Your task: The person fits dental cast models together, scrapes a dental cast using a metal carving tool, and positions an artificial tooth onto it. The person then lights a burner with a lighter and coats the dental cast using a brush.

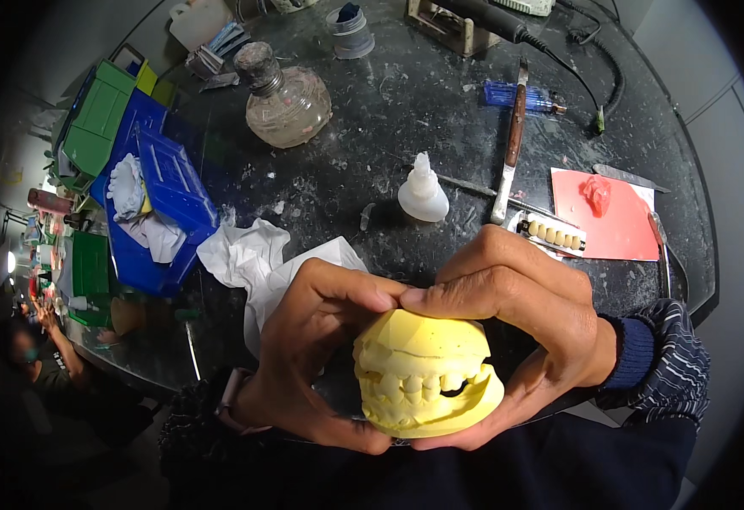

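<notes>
Between both hands I hold a yellow plaster dental model (423, 340), its upper and lower casts set together. A dark gap in its tooth row shows on the right side. My left hand (308, 357) is closed on the left of it, thumb and finger at the top and bottom edges. Gripping the opposite side, my right hand (525, 331) has its fingers bent over the top and others under the base. Just beyond the right knuckles lies a strip of artificial teeth (556, 235), beside a pink wax sheet (614, 225) bearing a reddish wax lump (596, 195).
Crumpled white tissue (248, 255) lies left of my hands. Ahead stand a small white dropper bottle (424, 191) and a glass burner bottle (287, 106). A wooden-handled knife (516, 127) and a blue-handled tool (520, 97) lie right. Blue bins (172, 183) hold another cast (127, 187); a person (45, 357) sits far left.
</notes>
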The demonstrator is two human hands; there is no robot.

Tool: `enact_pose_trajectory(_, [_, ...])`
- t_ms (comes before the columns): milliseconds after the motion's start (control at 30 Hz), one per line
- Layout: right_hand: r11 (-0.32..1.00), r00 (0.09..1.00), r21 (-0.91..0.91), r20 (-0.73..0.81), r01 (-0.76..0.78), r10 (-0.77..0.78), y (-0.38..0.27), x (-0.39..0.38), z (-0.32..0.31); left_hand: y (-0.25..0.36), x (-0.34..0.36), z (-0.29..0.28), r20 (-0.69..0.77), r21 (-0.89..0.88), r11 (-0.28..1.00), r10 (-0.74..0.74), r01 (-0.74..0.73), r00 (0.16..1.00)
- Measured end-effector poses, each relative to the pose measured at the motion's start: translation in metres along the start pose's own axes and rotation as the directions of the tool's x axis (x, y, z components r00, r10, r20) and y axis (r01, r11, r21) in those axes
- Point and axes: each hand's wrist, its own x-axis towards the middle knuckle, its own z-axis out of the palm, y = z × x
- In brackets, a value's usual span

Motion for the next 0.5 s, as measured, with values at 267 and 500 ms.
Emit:
enact_pose_trajectory(267, [1.0,0.995,-0.007,0.098,-0.012,0.013,0.002,0.006,-0.004,-0.002,0.005,-0.006,-0.211,0.157,0.954,0.287,-0.257,0.934])
enact_pose_trajectory(500, [0.998,0.976,0.019,0.209,-0.063,0.058,0.001,0.006,-0.005,0.022,0.005,-0.006,-0.24,0.4,0.908,0.238,-0.128,0.941])
